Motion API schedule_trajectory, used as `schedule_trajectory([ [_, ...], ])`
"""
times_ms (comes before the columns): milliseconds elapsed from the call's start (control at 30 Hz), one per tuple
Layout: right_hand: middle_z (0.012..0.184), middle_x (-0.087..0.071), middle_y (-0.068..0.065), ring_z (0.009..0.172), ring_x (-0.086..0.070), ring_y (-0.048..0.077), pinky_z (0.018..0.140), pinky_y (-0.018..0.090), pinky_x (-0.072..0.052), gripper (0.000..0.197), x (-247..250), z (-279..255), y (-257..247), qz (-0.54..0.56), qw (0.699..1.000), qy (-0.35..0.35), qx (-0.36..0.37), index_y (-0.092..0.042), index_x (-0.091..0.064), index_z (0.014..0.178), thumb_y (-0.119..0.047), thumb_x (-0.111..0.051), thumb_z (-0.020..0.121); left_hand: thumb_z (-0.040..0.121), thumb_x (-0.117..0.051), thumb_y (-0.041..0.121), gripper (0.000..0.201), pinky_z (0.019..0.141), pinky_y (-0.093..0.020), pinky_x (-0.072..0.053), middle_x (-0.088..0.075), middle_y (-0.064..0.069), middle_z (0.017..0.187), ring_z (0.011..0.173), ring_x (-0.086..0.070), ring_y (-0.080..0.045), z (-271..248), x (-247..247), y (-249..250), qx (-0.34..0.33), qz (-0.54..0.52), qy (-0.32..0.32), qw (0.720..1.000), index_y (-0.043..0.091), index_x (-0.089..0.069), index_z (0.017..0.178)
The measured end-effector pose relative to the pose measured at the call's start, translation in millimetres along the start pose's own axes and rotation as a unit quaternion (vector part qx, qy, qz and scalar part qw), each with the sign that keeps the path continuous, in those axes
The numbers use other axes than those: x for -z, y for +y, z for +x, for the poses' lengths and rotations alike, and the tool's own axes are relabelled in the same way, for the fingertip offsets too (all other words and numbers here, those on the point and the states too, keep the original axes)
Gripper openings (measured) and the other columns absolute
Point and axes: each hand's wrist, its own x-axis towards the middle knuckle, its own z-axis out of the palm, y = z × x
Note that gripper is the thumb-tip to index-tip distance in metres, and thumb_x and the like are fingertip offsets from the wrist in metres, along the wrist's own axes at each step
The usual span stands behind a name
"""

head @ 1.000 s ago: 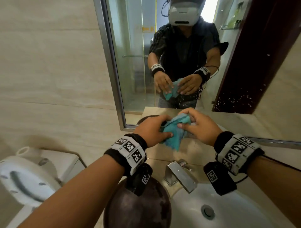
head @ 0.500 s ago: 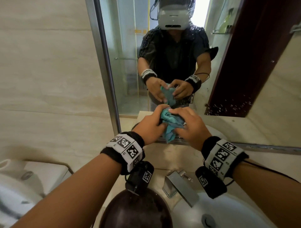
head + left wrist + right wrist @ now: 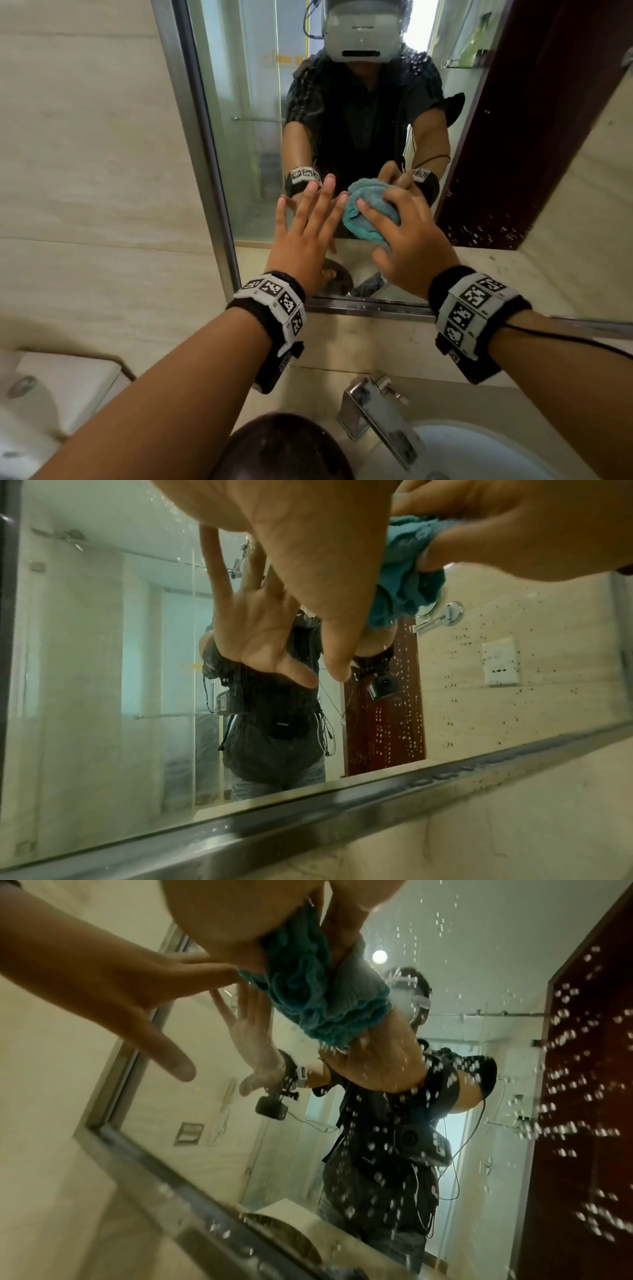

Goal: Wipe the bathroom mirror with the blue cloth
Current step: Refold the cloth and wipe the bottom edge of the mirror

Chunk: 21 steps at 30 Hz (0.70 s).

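The blue cloth (image 3: 364, 209) is bunched into a wad and held against the lower part of the mirror (image 3: 246, 137) by my right hand (image 3: 394, 233), whose fingers curl over it. The right wrist view shows the cloth (image 3: 308, 993) meeting its own paler reflection on the glass. My left hand (image 3: 310, 219) is just left of the cloth, fingers straight and spread, holding nothing. Its fingertips are at or very near the glass; I cannot tell if they touch. The left wrist view shows the left hand's palm (image 3: 308, 561) with the cloth (image 3: 407, 582) beside it.
Water droplets (image 3: 565, 1069) speckle the right part of the mirror. The mirror's metal frame (image 3: 359, 306) runs below my hands. Beneath are a chrome faucet (image 3: 376, 411), a white basin (image 3: 462, 452), a dark round object (image 3: 284, 445) and a white toilet cistern (image 3: 68, 383) at left.
Both hands rose from above the counter up to the mirror. The left hand let go of the cloth and spread open; the right hand alone now holds it on the glass.
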Motion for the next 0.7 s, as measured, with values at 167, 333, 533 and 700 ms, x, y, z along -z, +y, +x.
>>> schedule_trajectory([
  [167, 0.119, -0.049, 0.02, 0.099, -0.054, 0.037, 0.084, 0.047, -0.052, 0.046, -11.0, -7.9, 5.7, -0.068, 0.997, -0.016, 0.039, -0.008, -0.057, 0.127, -0.021, -0.064, 0.084, 0.076, -0.067, 0.051, 0.117, 0.113, -0.057, 0.006, 0.025, -0.006, 0.152, 0.141, 0.019, -0.027, 1.7, -11.8, 0.1, 0.006, 0.024, 0.048, 0.999, 0.022, 0.024, 0.144],
  [333, 0.11, -0.059, 0.019, 0.097, -0.055, 0.035, 0.078, 0.04, -0.053, 0.038, -0.4, 14.3, 10.8, -0.053, 0.996, 0.056, 0.038, -0.008, -0.062, 0.12, -0.019, -0.064, 0.084, 0.074, -0.071, 0.042, 0.115, 0.111, -0.055, 0.006, 0.011, -0.007, 0.155, 0.143, 0.008, -0.026, 3.8, -20.1, 1.0, 0.017, 0.048, 0.097, 0.994, 0.021, 0.015, 0.147],
  [533, 0.104, -0.048, 0.015, 0.083, -0.055, 0.033, 0.066, 0.042, -0.057, 0.059, -38.8, -35.0, 6.7, -0.077, 0.989, -0.093, 0.082, -0.011, -0.066, 0.112, -0.009, -0.085, 0.057, 0.073, -0.071, 0.046, 0.115, 0.111, -0.055, 0.006, 0.011, -0.005, 0.155, 0.143, 0.008, -0.026, 5.8, -24.4, -2.7, 0.009, 0.061, 0.104, 0.993, 0.021, 0.013, 0.148],
  [700, 0.108, -0.058, 0.021, 0.09, -0.059, 0.038, 0.069, 0.043, -0.055, 0.041, -8.8, 12.8, 9.5, -0.062, 0.997, 0.038, 0.016, -0.013, -0.052, 0.117, -0.021, -0.072, 0.082, 0.073, -0.07, 0.047, 0.116, 0.111, -0.055, 0.008, 0.013, -0.006, 0.155, 0.142, 0.011, -0.027, 5.1, -24.0, -2.5, 0.01, 0.066, 0.093, 0.993, 0.02, 0.017, 0.147],
])
